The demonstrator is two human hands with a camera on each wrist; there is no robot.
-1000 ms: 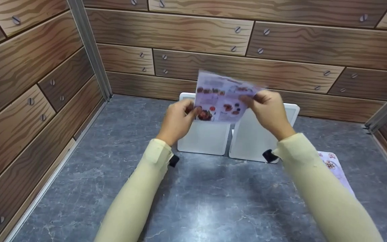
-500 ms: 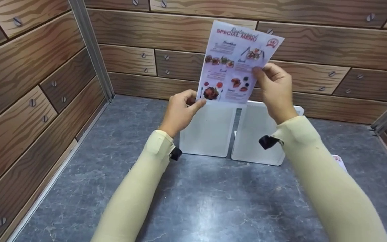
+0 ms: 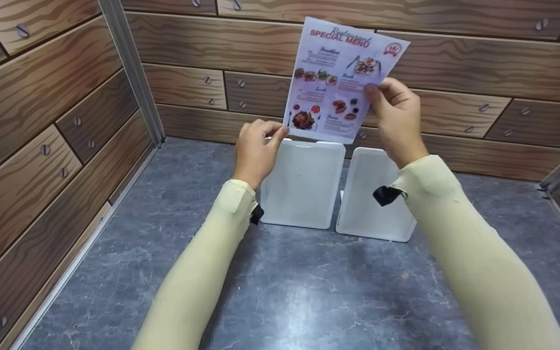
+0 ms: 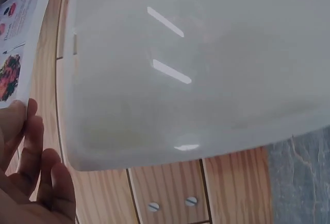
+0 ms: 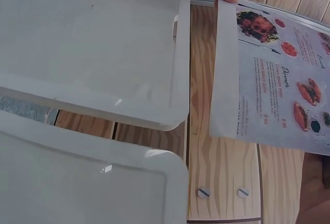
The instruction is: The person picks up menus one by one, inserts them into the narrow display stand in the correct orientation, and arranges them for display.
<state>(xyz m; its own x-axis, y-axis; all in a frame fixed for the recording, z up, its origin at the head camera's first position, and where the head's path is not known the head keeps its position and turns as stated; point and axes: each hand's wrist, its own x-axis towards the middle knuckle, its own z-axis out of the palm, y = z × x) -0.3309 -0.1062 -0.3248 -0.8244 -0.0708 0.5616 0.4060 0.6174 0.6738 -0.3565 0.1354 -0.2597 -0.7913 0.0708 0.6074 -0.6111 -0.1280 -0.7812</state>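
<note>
A printed menu sheet (image 3: pixel 331 82), headed "Restaurant Special Menu", is held up between both hands in front of the back wall. My left hand (image 3: pixel 258 150) pinches its lower left corner between thumb and fingers. Higher on the opposite edge, my right hand (image 3: pixel 399 119) grips the sheet, thumb in front. Just below the sheet stands a white menu holder (image 3: pixel 302 187) with a clear front and a notch in its top edge. Beside it leans a second white holder (image 3: pixel 372 199), partly covered by my right wrist. The left wrist view shows the menu's bottom edge near the first holder's top.
Dark grey marbled tabletop (image 3: pixel 280 291) spreads in front of the holders. Wood-plank printed panels (image 3: pixel 183 43) rise behind and at both sides, with a metal corner post (image 3: pixel 131 73) at the left.
The menu sheet has risen from in front of the holders to above them and now faces me upright. Both hands moved up with it. The right arm now hides another printed sheet on the table.
</note>
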